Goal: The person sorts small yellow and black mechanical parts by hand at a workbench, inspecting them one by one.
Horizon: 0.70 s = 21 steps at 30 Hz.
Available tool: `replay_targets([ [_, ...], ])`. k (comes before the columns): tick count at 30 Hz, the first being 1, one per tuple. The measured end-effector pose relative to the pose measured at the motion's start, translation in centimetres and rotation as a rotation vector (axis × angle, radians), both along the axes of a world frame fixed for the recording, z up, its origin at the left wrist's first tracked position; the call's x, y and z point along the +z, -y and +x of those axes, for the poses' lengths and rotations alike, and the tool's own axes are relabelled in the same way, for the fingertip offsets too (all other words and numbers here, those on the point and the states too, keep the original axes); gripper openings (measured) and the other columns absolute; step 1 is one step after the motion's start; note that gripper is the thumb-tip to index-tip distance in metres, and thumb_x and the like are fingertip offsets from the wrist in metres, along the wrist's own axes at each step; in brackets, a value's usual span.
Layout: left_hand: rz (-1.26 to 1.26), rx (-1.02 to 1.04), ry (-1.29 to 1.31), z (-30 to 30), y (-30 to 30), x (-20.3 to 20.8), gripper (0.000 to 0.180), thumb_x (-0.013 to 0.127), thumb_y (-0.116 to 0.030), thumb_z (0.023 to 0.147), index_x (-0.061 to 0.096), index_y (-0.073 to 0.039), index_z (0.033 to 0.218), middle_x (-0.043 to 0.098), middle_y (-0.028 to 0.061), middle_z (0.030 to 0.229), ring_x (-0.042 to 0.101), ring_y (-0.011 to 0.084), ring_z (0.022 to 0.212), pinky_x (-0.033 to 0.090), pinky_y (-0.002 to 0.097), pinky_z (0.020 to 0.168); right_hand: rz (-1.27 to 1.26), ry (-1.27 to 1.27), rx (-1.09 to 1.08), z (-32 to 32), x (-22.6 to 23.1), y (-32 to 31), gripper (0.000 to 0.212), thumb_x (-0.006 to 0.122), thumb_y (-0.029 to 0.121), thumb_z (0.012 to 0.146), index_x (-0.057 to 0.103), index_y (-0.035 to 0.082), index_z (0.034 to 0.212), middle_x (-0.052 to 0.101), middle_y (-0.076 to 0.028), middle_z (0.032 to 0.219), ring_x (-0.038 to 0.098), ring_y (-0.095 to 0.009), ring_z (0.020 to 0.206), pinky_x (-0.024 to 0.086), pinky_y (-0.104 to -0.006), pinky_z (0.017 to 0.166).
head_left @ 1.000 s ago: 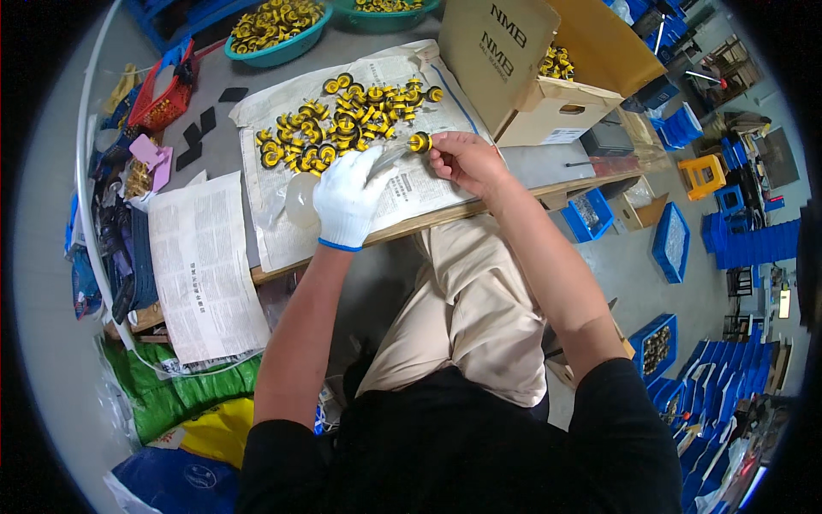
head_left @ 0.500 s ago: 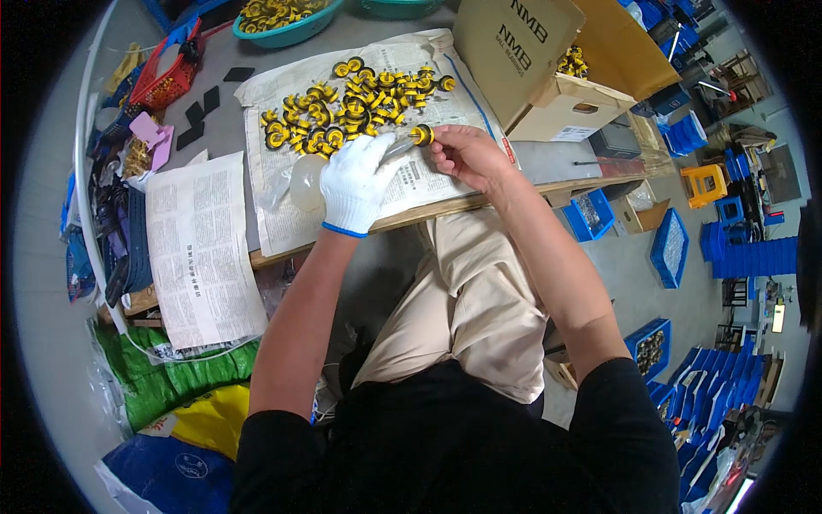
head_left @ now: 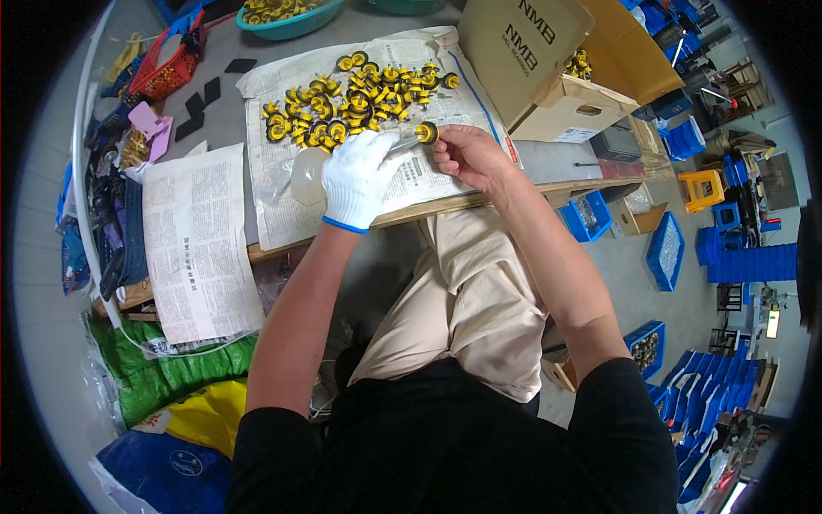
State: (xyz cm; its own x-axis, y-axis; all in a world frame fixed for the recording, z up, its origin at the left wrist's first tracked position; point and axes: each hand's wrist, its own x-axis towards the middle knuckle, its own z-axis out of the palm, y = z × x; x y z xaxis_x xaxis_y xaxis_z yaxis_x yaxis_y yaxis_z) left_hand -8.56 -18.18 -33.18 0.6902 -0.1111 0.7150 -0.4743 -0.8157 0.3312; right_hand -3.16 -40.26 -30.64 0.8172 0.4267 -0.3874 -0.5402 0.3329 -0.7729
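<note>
My left hand (head_left: 358, 176), in a white knit glove with a blue cuff, is closed around a slim greyish tool (head_left: 402, 146) whose exact kind I cannot make out. Its tip reaches a round yellow-and-black wheel-like part (head_left: 426, 133). That part is pinched at its right side between the thumb and fingers of my bare right hand (head_left: 467, 156). Beyond both hands, a loose pile of similar yellow-and-black parts (head_left: 355, 103) lies on newspaper (head_left: 402, 193). Beside the glove rests a translucent round object (head_left: 308, 176), partly covered by my left hand.
An open cardboard box (head_left: 561, 111) stands at the right of the bench, holding more such parts. Farther back is a teal basin (head_left: 291, 24) of parts. At left are a red basket (head_left: 167, 64), black pads (head_left: 190, 116) and a newspaper sheet (head_left: 197, 248) draped over the edge.
The view has shifted slightly. Both hands keep nearly the same pose, with the yellow-and-black part still between the tool and my right fingers.
</note>
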Motion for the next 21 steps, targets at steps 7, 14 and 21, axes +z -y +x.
replay_targets([
  [7, 0.011, 0.006, -0.005, -0.04, -0.09, -0.12, 0.032, 0.079, -0.038, 0.082, 0.076, -0.016, 0.104, 0.069, 0.0042, 0.097, 0.068, 0.0264, 0.089, 0.055, 0.0413, 0.075, -0.015, 0.029, 0.038, 0.01, -0.12, 0.03, 0.019, 0.051, 0.013, 0.109, 0.058, 0.003, 0.094, 0.052, -0.003, 0.077, 0.045, -0.011, 0.063, 0.034, -0.0231, 0.049],
  [14, -0.007, -0.003, -0.004, -0.24, -0.07, 0.28, 0.03, 0.078, -0.036, 0.082, 0.075, -0.016, 0.104, 0.068, 0.0041, 0.094, 0.068, 0.0269, 0.087, 0.054, 0.0424, 0.073, 0.014, 0.028, 0.079, -0.25, 0.18, 0.17, 0.023, 0.047, 0.016, 0.111, 0.057, 0.004, 0.093, 0.051, -0.002, 0.076, 0.044, -0.01, 0.062, 0.033, -0.0226, 0.048],
  [21, -0.007, -0.013, -0.017, -0.07, -0.01, 0.29, 0.028, 0.078, -0.034, 0.083, 0.075, -0.016, 0.104, 0.068, 0.004, 0.093, 0.068, 0.0271, 0.087, 0.054, 0.0422, 0.073, 0.014, 0.006, 0.055, -0.12, 0.09, 0.3, 0.022, 0.048, 0.013, 0.11, 0.055, 0.004, 0.091, 0.051, -0.002, 0.074, 0.042, -0.011, 0.061, 0.031, -0.0233, 0.048],
])
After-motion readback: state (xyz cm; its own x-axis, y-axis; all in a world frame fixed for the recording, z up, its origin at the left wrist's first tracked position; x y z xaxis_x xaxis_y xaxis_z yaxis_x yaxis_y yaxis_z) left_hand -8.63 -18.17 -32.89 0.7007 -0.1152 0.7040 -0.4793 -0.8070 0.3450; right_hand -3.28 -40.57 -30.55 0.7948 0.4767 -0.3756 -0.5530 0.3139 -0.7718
